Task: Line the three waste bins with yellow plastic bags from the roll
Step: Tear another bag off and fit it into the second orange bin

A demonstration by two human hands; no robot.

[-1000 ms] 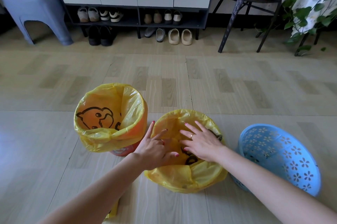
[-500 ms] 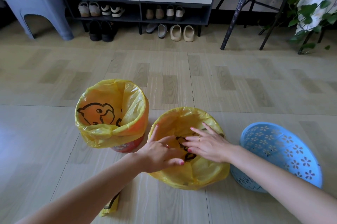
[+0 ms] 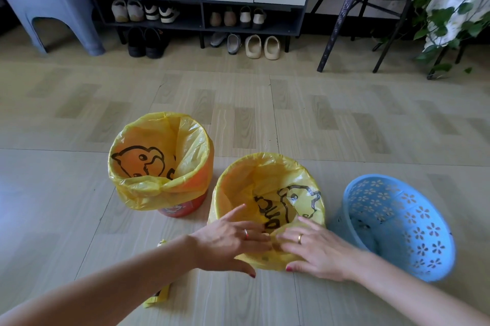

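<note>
roll of bags (image 3: 156,296): flat yellow plastic strip with black print, lying on floor near left forearm, partly hidden behind it.
left hand (image 3: 229,242): fingers spread, palm down on near rim of middle bin, thumb hanging over outer side; ring on one finger, red nails.
right hand (image 3: 315,248): fingers spread, palm down on same near rim, thumb low on outer side; gold ring, red nails. Fingertips of both hands almost meeting over crumpled film; cannot tell if pinching any.
middle bin (image 3: 267,209): round, fully wrapped in thin glossy yellow bag, bin wall itself not visible. Bag folded over rim, wrinkled, black cartoon print and lettering inside on right wall.
blue bin (image 3: 397,227): light blue plastic, round, tapered, walls pierced with flower-shaped cutouts; no liner, tilted toward camera, just beside middle bin on right.
left bin (image 3: 183,207): red-orange cylinder, printed label low on wall. Lined with yellow bag (image 3: 159,164), crinkled film folded down over rim, black cartoon print on inner wall. Close to middle bin, slightly farther back.
floor (image 3: 265,113): smooth pale wood-look tiles, slight sheen.
far left: grey-blue plastic stool (image 3: 50,5), matte.
far centre: white-fronted cabinet with dark open shoe rack (image 3: 201,26), pairs of shoes on shelf and floor.
far right: black metal-frame chair (image 3: 368,7) with cushion, leafy green plant (image 3: 450,7) next to it.
</note>
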